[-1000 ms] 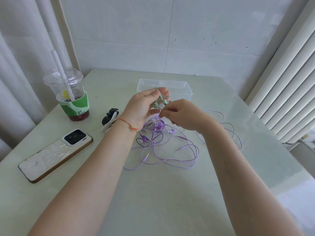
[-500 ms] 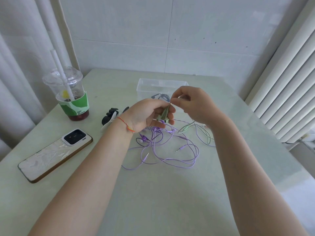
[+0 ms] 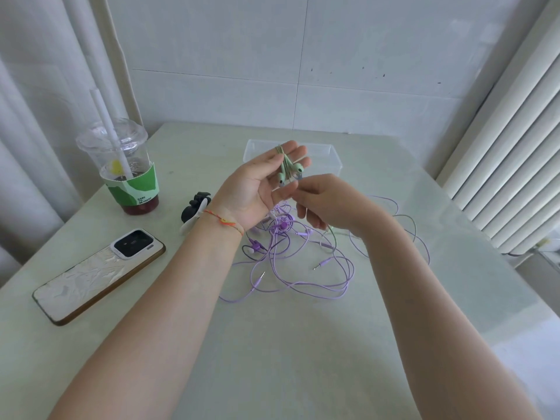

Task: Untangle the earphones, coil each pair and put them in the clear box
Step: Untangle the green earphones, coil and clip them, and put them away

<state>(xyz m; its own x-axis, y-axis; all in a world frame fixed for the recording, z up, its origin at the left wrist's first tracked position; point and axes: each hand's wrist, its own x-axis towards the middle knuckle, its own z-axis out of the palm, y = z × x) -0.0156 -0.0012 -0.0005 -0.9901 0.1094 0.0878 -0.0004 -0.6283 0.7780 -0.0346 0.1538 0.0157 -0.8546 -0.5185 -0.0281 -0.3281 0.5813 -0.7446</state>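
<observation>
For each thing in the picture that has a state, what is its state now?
Green earphones: cord wound round left fingers.
Purple earphones: tangled on table.
Clear box: lid off.
Left hand: fingers straight.
Right hand: pinching green cord.
Drink cup: lidded, nearly empty.
Phone: face down.

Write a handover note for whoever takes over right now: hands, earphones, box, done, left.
Left hand: fingers straight, green earphones wound round them, buds hanging at the palm.
Right hand: pinching the green cord beside the left thumb.
Purple earphones: tangled on the table, under the hands.
Clear box: behind the hands; contents hidden.
Done: green pair partly coiled.
Left: finish, box it; untangle, coil, box purple.
</observation>
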